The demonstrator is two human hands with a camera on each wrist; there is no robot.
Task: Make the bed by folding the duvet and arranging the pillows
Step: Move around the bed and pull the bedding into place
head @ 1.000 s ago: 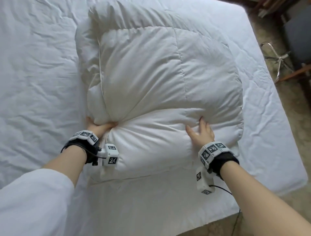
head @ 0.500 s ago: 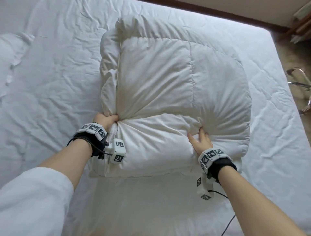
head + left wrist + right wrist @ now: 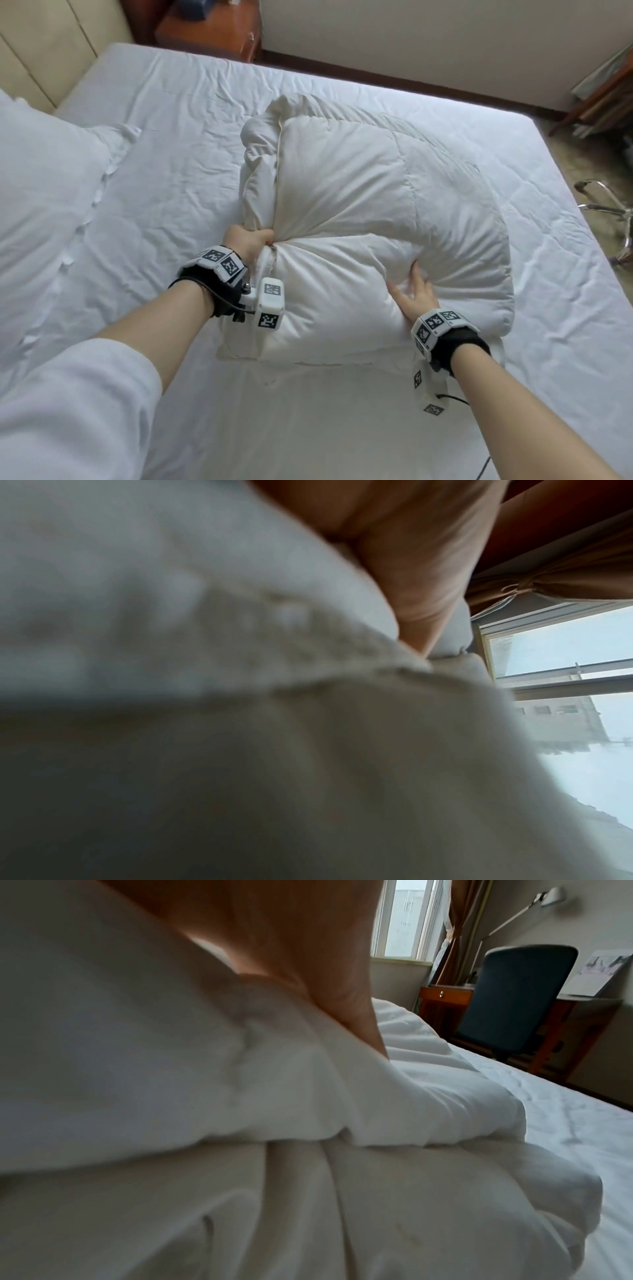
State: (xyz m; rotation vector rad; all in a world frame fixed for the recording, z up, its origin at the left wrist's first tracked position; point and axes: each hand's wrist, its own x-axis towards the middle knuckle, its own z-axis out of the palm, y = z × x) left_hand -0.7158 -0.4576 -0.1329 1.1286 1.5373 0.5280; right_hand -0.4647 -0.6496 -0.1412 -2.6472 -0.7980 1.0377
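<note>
A thick, folded cream duvet (image 3: 342, 192) lies in the middle of the white-sheeted bed (image 3: 171, 120). My left hand (image 3: 248, 245) grips its left edge at the fold, fingers clenched round bunched fabric. On the right, my right hand (image 3: 416, 291) digs its fingers into the same crease, and wrinkles radiate from them. In the left wrist view the duvet (image 3: 240, 750) fills the frame below my left hand (image 3: 411, 561). The right wrist view has my right hand (image 3: 291, 947) sunk into the duvet (image 3: 171, 1069). A white pillow (image 3: 41, 178) lies at the far left.
A cream headboard (image 3: 51, 44) and a wooden nightstand (image 3: 212, 31) stand at the top left. Off the bed's right side are a chrome chair base (image 3: 603, 209), a blue chair (image 3: 514, 996) and a wooden desk. Bare sheet surrounds the duvet.
The duvet has moved away from the near edge toward the middle of the bed. Both hands have dug deeper into its fold, bunching the fabric. The pillow and headboard have come into view.
</note>
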